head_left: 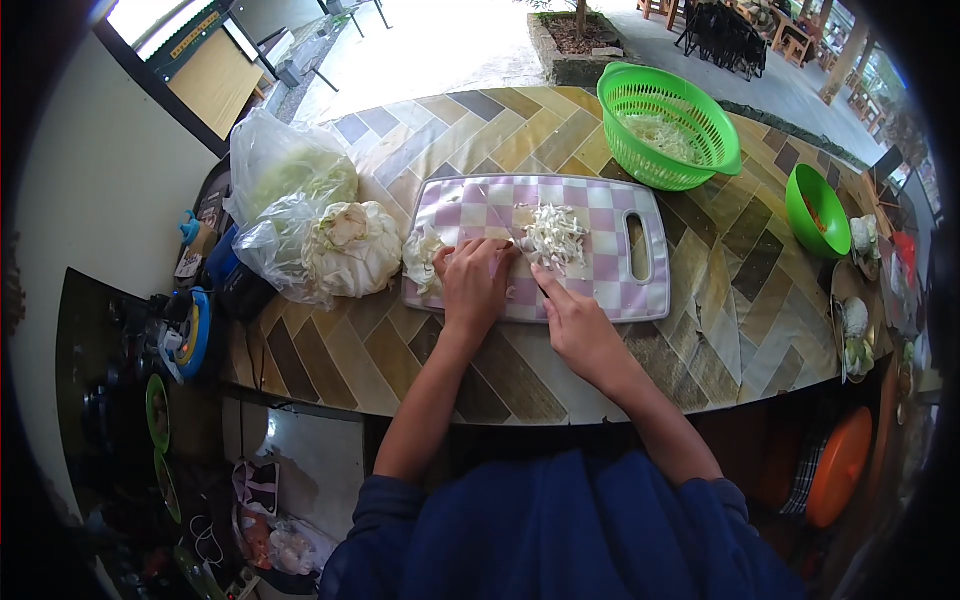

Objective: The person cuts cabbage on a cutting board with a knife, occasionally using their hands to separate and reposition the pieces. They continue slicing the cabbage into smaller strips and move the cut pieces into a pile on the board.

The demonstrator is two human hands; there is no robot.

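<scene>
A checkered pink-and-white cutting board lies on the table before me. My right hand is closed round the handle of a knife, whose blade points away over the board. With curled fingers, my left hand presses on a piece of cabbage just left of the blade; most of that piece is hidden under the fingers. Chopped white cabbage is heaped to the right of the blade. More cut cabbage sits at the board's left edge. Beside the board stands a large cabbage head.
A clear plastic bag with pale green contents stands behind the cabbage head. At the back right is a green colander holding shredded cabbage. Further right are a green bowl and several plates. A blue round object is at the left.
</scene>
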